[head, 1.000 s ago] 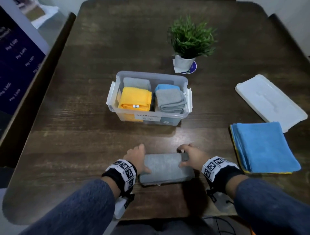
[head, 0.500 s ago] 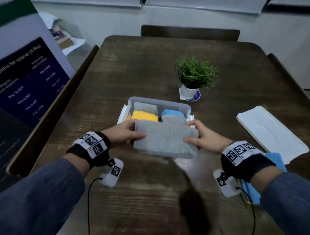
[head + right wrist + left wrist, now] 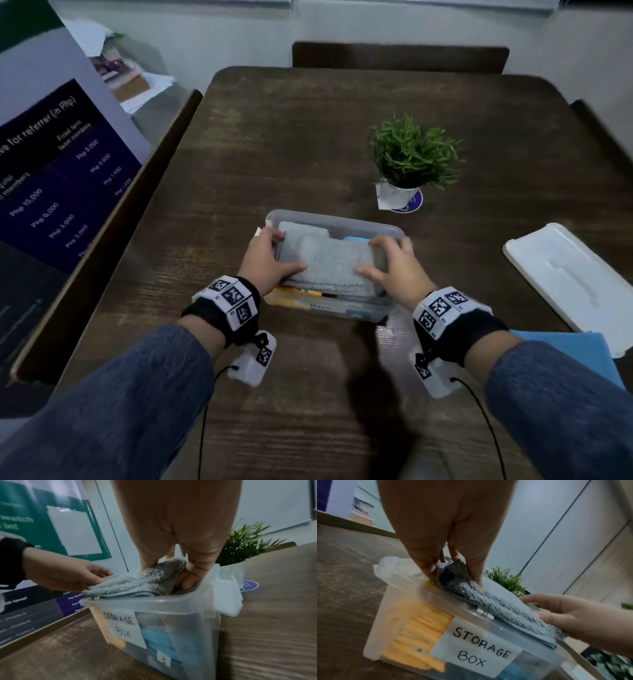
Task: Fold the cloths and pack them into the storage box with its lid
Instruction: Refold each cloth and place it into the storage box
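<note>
Together both hands (image 3: pixel 270 258) (image 3: pixel 394 270) hold the grey cloth (image 3: pixel 329 263) atop the storage box (image 3: pixel 342 222).

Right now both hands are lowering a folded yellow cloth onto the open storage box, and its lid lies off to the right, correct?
Only the colour is wrong: the cloth is grey, as the head view shows. Both hands, left and right, hold it over the storage box; the lid lies right.

Blue knit sleeves (image 3: pixel 113 404); black wristbands (image 3: pixel 219 310), white coded tags, cabled cameras.
</note>
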`<state>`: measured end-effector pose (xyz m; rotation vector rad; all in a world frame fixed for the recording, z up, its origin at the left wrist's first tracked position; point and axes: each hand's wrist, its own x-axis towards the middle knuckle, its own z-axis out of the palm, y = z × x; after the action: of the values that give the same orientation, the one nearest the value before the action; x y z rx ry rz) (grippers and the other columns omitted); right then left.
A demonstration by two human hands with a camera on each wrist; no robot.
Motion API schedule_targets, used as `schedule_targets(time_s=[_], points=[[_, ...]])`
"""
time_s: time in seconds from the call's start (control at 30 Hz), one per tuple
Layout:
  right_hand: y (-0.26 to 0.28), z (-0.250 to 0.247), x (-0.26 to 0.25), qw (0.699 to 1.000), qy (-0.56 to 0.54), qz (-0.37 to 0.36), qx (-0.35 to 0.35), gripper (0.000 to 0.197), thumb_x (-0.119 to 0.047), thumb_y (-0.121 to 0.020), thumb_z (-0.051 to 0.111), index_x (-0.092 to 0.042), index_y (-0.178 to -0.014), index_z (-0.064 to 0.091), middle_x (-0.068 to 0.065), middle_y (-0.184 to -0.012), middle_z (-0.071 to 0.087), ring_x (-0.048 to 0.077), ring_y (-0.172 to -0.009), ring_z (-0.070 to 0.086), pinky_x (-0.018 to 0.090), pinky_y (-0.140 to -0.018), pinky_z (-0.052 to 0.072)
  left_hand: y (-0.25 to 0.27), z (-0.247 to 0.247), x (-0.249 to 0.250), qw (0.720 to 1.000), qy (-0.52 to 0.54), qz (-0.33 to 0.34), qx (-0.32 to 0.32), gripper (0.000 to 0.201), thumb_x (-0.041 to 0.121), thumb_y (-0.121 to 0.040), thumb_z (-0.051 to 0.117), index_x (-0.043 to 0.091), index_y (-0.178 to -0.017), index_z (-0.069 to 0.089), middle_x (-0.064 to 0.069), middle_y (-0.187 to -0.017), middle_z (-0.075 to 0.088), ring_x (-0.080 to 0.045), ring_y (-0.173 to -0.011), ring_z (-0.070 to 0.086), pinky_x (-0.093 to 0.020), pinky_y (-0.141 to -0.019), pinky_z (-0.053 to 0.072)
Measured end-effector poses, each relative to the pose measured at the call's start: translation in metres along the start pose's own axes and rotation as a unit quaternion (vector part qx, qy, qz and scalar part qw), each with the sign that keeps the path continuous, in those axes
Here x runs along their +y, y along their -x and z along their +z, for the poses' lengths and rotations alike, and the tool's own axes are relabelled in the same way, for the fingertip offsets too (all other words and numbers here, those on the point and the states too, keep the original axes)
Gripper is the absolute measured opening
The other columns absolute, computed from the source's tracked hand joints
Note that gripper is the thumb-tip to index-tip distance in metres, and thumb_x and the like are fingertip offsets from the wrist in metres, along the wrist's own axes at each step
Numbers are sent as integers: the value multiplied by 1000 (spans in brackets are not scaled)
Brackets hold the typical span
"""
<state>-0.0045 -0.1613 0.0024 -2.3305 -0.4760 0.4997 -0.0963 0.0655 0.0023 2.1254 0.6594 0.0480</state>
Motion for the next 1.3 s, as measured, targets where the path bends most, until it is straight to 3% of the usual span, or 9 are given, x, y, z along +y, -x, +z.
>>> schedule_targets(time_s=[0.1,0.23,0.3,0.37,0.47,0.7,0.8,1.2,1.3], points=[[1,12,6,993,105,0,-46,65,-41,-84,70,-18,-139,44,9,-142,29,26,-126,42,33,-107,34,-4,8,-5,996,-79,-14,-26,63,29,-66,87,11,-114,51,0,-112,51,-14,-100,51,-25,-82,44],[4,18,-1,955,293,-44,-17,66,-52,-93,50,-18,-146,31,10,-161,6,34,-144,17,45,-115,23,-4,11,-2,974,-222,12,35,85,42,-61,87,18,-128,42,-8,-128,36,-27,-118,39,-39,-101,38],[7,20,-5,947,311,-75,-26,63,-46,-99,41,-18,-152,19,6,-163,-5,28,-149,-3,45,-119,6,-1,11,6,961,-264,59,54,73,43,-62,86,26,-120,47,-4,-121,37,-25,-112,38,-38,-95,41],[11,23,-5,946,306,-94,-55,60,-38,-103,32,-17,-154,8,4,-163,-8,23,-149,-12,42,-121,-2,-1,11,10,958,-269,102,3,45,39,-68,83,25,-100,55,2,-106,41,-18,-99,44,-32,-87,42],[14,30,-1,949,291,-70,-102,61,-38,-105,24,-15,-155,-3,5,-162,-10,21,-149,-13,39,-121,-5,-5,17,7,966,-224,88,-98,34,30,-73,81,20,-89,54,1,-100,51,-18,-93,52,-27,-80,43],[-5,42,-11,930,294,27,-220,64,-40,-104,24,-17,-154,-9,6,-161,-16,22,-148,-13,45,-121,-1,-28,23,1,945,-287,-18,-154,43,34,-71,83,15,-89,49,-4,-96,58,-18,-87,52,-27,-71,41],[-16,43,-15,919,288,58,-263,66,-37,-104,29,-19,-154,-10,4,-161,-18,22,-148,-14,47,-119,0,-36,23,-1,928,-323,-37,-185,49,40,-74,80,11,-102,53,-5,-103,60,-20,-94,55,-25,-72,39],[-40,57,-5,911,274,96,-294,66,-30,-104,33,-21,-154,-11,1,-160,-22,23,-148,-17,50,-118,-1,-54,30,-4,909,-350,-48,-221,61,46,-75,76,5,-113,52,-11,-111,61,-27,-106,57,-36,-87,48],[-37,57,-7,919,269,91,-275,66,-28,-104,33,-21,-154,-9,1,-160,-21,22,-148,-17,50,-118,-2,-49,25,1,911,-339,-50,-227,56,45,-77,75,5,-111,54,-11,-107,63,-26,-102,60,-34,-83,49]])
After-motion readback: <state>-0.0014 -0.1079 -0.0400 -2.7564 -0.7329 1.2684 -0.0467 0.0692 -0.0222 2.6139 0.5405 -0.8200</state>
